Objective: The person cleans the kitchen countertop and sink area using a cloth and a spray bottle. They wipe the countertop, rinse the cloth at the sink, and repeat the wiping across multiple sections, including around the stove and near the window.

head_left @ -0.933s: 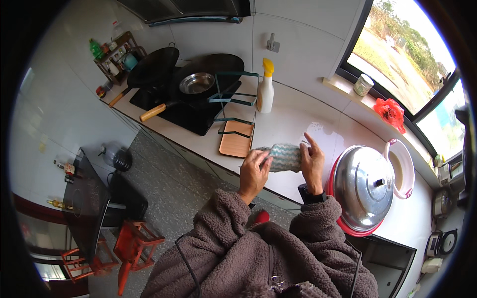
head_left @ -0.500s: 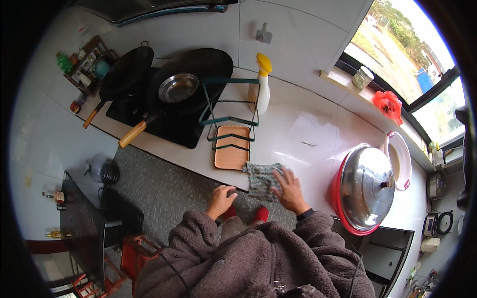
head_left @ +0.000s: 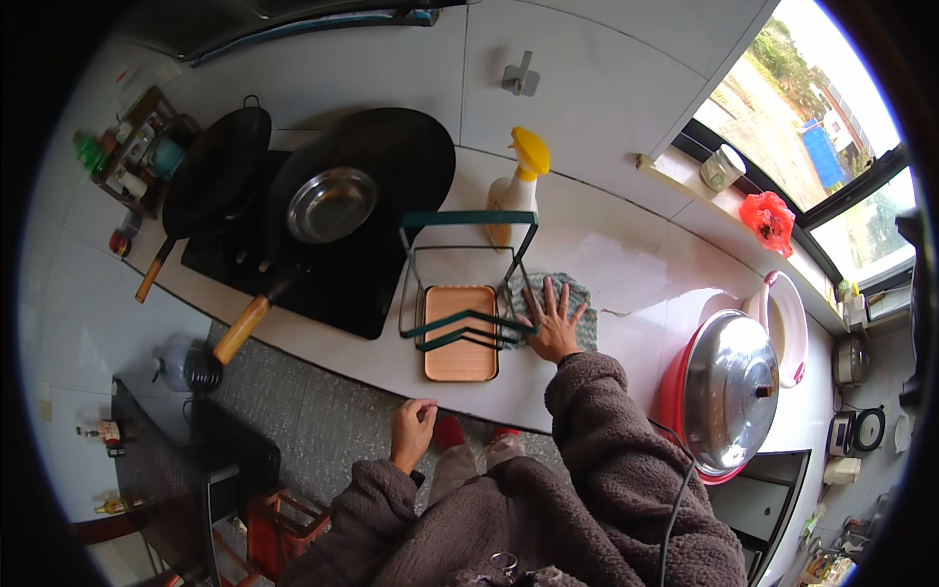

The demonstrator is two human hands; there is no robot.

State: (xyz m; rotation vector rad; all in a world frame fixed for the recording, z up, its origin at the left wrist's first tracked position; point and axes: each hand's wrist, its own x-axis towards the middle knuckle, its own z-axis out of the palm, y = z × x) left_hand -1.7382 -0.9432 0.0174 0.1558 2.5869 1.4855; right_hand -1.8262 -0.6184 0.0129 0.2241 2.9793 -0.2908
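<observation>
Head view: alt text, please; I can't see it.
The right hand rests, fingers spread, on a grey-green cloth on the white counter, beside a green rack with a tan tray. The left hand hovers by the counter's front edge. Two black pans sit at left, a lidded red pot at right.

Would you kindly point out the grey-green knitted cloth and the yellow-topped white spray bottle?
Grey-green knitted cloth (head_left: 587, 332), head view: on its uncovered right part.
Yellow-topped white spray bottle (head_left: 517, 196), head view: on its white upper body.
</observation>
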